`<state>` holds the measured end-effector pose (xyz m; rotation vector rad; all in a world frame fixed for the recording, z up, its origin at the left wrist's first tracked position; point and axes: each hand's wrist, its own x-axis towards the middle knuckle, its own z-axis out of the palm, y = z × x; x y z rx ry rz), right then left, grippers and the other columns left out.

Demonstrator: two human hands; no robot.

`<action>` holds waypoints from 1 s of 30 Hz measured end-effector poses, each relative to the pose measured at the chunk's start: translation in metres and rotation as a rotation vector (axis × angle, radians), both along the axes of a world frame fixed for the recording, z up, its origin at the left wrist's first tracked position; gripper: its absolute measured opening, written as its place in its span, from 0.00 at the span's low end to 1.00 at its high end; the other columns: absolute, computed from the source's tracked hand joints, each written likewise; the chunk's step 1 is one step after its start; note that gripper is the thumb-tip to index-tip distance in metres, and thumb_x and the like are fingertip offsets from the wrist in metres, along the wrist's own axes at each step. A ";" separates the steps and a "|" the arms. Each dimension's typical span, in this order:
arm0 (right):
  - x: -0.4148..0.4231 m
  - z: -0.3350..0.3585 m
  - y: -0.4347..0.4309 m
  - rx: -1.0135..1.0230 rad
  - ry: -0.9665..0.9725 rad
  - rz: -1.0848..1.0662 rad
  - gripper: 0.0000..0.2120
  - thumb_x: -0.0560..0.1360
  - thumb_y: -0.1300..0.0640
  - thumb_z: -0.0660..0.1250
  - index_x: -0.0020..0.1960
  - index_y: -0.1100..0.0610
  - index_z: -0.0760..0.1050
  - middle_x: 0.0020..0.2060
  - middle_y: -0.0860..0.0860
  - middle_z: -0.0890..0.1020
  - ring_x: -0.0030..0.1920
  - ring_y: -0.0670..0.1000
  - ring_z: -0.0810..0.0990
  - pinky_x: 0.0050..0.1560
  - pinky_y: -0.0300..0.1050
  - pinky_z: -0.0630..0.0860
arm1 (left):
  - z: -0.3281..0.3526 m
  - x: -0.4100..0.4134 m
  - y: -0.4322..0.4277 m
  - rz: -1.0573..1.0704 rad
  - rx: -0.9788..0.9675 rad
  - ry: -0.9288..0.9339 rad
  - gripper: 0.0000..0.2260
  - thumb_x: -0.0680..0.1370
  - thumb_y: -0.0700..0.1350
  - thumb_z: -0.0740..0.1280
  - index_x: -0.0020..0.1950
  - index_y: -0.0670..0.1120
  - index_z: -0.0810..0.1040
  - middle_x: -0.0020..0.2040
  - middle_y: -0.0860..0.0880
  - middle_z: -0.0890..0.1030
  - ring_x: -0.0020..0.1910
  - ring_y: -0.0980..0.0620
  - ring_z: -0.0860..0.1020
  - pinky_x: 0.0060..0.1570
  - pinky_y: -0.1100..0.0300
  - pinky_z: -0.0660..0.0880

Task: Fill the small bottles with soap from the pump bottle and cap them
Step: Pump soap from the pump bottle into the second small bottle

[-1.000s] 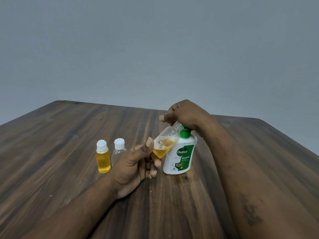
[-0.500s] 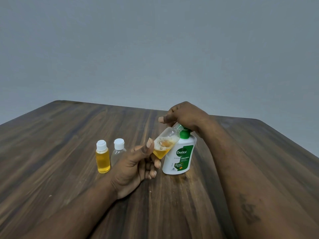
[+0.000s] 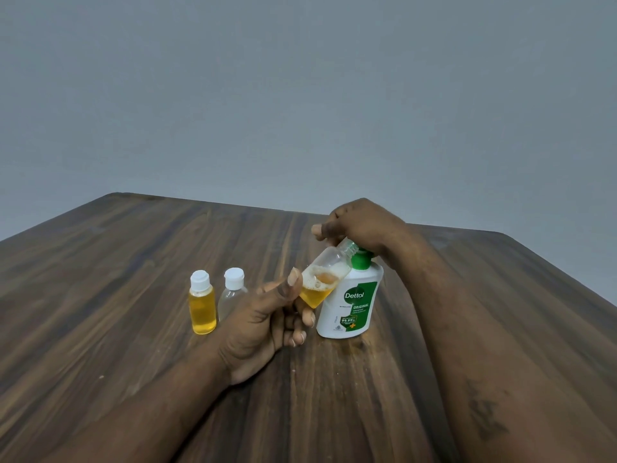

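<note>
My left hand [image 3: 267, 325] holds a small uncapped clear bottle [image 3: 325, 277] tilted, its mouth up under the pump nozzle; yellow soap with foam fills its lower part. My right hand [image 3: 357, 225] rests on top of the white pump bottle [image 3: 350, 302] with the green collar, covering the pump head. To the left stand two capped small bottles: one full of yellow soap [image 3: 201, 304], and a clear one [image 3: 232, 292] partly hidden behind my left hand.
Everything stands on a dark wooden table [image 3: 133, 262] whose far edge meets a plain grey wall. My forearms cross the near part of the table.
Both hands and the tilted bottle stay nearly in place; the right hand shifts slightly on the pump head.
</note>
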<state>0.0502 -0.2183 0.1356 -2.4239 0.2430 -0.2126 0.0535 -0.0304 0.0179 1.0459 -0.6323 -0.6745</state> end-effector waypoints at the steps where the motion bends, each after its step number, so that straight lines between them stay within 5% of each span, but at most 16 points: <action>1: 0.000 -0.001 -0.001 0.003 0.028 0.007 0.09 0.77 0.52 0.75 0.45 0.58 0.84 0.38 0.48 0.83 0.39 0.49 0.79 0.44 0.46 0.73 | 0.000 0.000 0.000 0.003 0.001 0.003 0.23 0.63 0.69 0.79 0.39 0.49 0.84 0.36 0.45 0.79 0.31 0.52 0.75 0.31 0.61 0.73; 6: 0.001 0.000 -0.002 0.079 -0.077 0.009 0.12 0.75 0.49 0.77 0.38 0.56 0.82 0.40 0.51 0.88 0.48 0.54 0.86 0.54 0.52 0.80 | 0.000 0.001 0.000 -0.003 -0.007 0.007 0.23 0.64 0.68 0.79 0.40 0.49 0.84 0.37 0.45 0.80 0.33 0.51 0.74 0.31 0.62 0.73; 12: -0.002 0.005 0.001 -0.033 -0.252 -0.025 0.13 0.76 0.45 0.75 0.44 0.54 0.83 0.35 0.46 0.86 0.38 0.44 0.83 0.41 0.43 0.77 | 0.001 0.000 0.000 -0.032 -0.033 -0.005 0.23 0.65 0.67 0.79 0.41 0.48 0.84 0.39 0.44 0.80 0.33 0.52 0.75 0.32 0.61 0.74; 16: 0.001 0.000 -0.001 0.019 -0.084 0.000 0.11 0.77 0.50 0.75 0.43 0.57 0.84 0.39 0.49 0.87 0.44 0.51 0.84 0.49 0.48 0.78 | 0.001 -0.001 0.000 -0.011 -0.004 -0.011 0.23 0.64 0.68 0.79 0.39 0.49 0.83 0.37 0.45 0.80 0.32 0.51 0.75 0.31 0.61 0.73; 19: 0.002 -0.003 -0.003 0.041 0.032 0.006 0.11 0.77 0.50 0.75 0.42 0.57 0.83 0.41 0.51 0.84 0.40 0.51 0.79 0.46 0.48 0.74 | 0.000 -0.001 0.000 0.000 0.012 0.001 0.23 0.63 0.68 0.79 0.39 0.50 0.83 0.37 0.45 0.80 0.32 0.51 0.75 0.31 0.61 0.73; 23: 0.000 0.001 -0.001 0.068 -0.077 0.023 0.15 0.75 0.46 0.76 0.38 0.56 0.81 0.39 0.51 0.87 0.45 0.54 0.84 0.54 0.54 0.79 | 0.001 0.000 0.000 -0.013 -0.001 -0.007 0.23 0.64 0.68 0.79 0.40 0.49 0.84 0.38 0.45 0.80 0.32 0.51 0.75 0.32 0.61 0.73; 27: -0.004 0.006 0.002 -0.002 -0.203 -0.018 0.15 0.75 0.43 0.76 0.43 0.55 0.82 0.36 0.47 0.86 0.41 0.45 0.83 0.43 0.44 0.76 | 0.001 -0.001 0.000 -0.013 -0.012 -0.021 0.24 0.64 0.69 0.78 0.41 0.49 0.84 0.39 0.44 0.80 0.33 0.51 0.75 0.32 0.60 0.73; 30: -0.005 0.007 0.003 -0.002 -0.142 0.001 0.16 0.74 0.43 0.76 0.43 0.56 0.82 0.37 0.47 0.86 0.43 0.48 0.83 0.46 0.47 0.79 | 0.001 0.000 0.000 -0.013 -0.015 -0.023 0.24 0.65 0.68 0.78 0.41 0.48 0.84 0.38 0.44 0.80 0.32 0.51 0.75 0.32 0.60 0.73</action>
